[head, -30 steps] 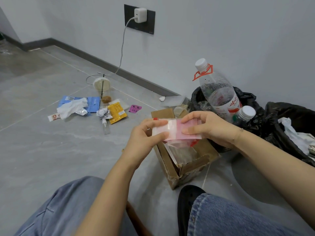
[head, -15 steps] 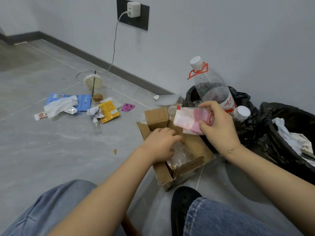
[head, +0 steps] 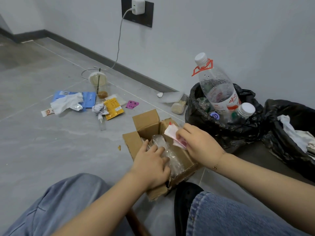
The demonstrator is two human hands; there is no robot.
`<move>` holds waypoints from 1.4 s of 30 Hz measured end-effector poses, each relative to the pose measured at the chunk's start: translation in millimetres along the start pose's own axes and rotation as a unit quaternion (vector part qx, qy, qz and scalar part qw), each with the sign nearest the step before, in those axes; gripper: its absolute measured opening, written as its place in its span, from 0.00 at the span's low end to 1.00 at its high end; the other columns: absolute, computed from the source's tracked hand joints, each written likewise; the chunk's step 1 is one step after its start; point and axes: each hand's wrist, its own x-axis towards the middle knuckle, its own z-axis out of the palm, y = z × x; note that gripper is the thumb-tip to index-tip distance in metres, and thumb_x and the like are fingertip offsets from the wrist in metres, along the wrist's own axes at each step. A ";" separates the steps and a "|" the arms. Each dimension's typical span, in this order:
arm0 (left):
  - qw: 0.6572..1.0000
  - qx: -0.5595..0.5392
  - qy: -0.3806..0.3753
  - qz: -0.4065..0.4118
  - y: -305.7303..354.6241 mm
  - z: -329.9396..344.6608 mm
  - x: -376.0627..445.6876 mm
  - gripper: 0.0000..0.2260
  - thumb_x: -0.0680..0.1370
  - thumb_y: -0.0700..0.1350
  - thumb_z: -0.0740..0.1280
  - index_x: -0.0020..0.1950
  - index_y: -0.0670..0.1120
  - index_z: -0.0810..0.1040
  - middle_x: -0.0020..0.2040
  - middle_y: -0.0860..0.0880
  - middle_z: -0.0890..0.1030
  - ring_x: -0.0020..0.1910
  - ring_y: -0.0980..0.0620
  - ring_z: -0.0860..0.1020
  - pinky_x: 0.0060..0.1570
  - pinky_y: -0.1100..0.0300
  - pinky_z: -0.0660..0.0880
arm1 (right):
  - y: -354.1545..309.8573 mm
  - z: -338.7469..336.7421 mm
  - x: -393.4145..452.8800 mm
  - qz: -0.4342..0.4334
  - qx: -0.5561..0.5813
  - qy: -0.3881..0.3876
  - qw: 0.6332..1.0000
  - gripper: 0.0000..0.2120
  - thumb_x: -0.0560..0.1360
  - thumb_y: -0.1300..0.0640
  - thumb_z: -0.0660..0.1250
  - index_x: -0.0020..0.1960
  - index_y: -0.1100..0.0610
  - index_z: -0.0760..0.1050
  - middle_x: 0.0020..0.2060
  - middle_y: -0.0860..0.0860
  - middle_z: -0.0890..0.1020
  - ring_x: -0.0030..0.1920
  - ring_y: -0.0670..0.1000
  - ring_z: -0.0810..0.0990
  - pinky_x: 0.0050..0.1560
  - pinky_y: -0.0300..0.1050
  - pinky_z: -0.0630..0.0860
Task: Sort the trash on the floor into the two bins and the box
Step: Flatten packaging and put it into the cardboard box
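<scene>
She's got both hands in the box [head: 144,121]: right hand [head: 199,143] pinching a pink wrapper [head: 172,133] at its far right corner, left hand [head: 151,162] flat, fingers straight, pressing the clear plastic [head: 160,143] inside. Two bins [head: 226,132] sit just beside.

The right hand [head: 199,143] covers most of a crumpled pink-and-white plastic wrapper [head: 171,132]; the second black-lined bin [head: 293,143] runs off the right edge; print on the small purple sticker [head: 132,104] is too small to read.
</scene>
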 end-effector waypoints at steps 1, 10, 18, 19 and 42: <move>1.000 0.000 0.002 -0.004 1.2 0.5 0.0 0.32 0.73 0.57 0.39 0.68 0.52 0.73 0.69 0.47 0.68 0.69 0.47 0.64 0.74 0.41 0.45 | -1.1 0.5 0.2 -0.005 0.009 -0.009 1.000 0.06 0.69 0.61 0.62 0.46 0.56 0.72 0.41 0.51 0.72 0.39 0.53 0.73 0.36 0.41 0.66; 1.000 -0.007 0.004 -0.020 7.7 -4.7 3.3 0.22 0.79 0.54 0.50 0.73 0.53 0.64 0.63 0.45 0.72 0.66 0.45 0.67 0.73 0.39 0.45 | -14.5 -7.7 14.3 0.138 0.106 -0.087 0.981 0.23 0.69 0.53 0.72 0.59 0.54 0.65 0.48 0.50 0.71 0.43 0.55 0.76 0.39 0.45 0.69; 1.000 0.023 -0.007 -0.014 9.0 -5.4 4.1 0.21 0.79 0.55 0.50 0.67 0.51 0.74 0.69 0.44 0.64 0.70 0.45 0.59 0.72 0.34 0.43 | -16.7 3.8 18.4 0.277 0.271 -0.040 0.921 0.30 0.65 0.68 0.71 0.64 0.53 0.69 0.49 0.50 0.77 0.48 0.49 0.75 0.44 0.38 0.71; 1.000 0.021 -0.004 -0.012 8.6 -4.6 3.5 0.21 0.79 0.55 0.51 0.66 0.51 0.75 0.72 0.44 0.60 0.72 0.45 0.56 0.72 0.34 0.42 | -18.2 5.8 18.0 0.292 0.291 -0.036 0.910 0.30 0.65 0.68 0.72 0.64 0.55 0.71 0.52 0.51 0.77 0.49 0.48 0.74 0.46 0.37 0.70; 0.995 0.065 -0.073 -0.035 12.1 -9.4 2.3 0.24 0.81 0.55 0.48 0.73 0.49 0.67 0.76 0.43 0.60 0.75 0.43 0.56 0.72 0.35 0.38 | -27.3 7.1 32.9 0.051 0.030 -0.144 0.988 0.08 0.72 0.62 0.65 0.50 0.57 0.72 0.45 0.52 0.71 0.43 0.55 0.73 0.39 0.46 0.66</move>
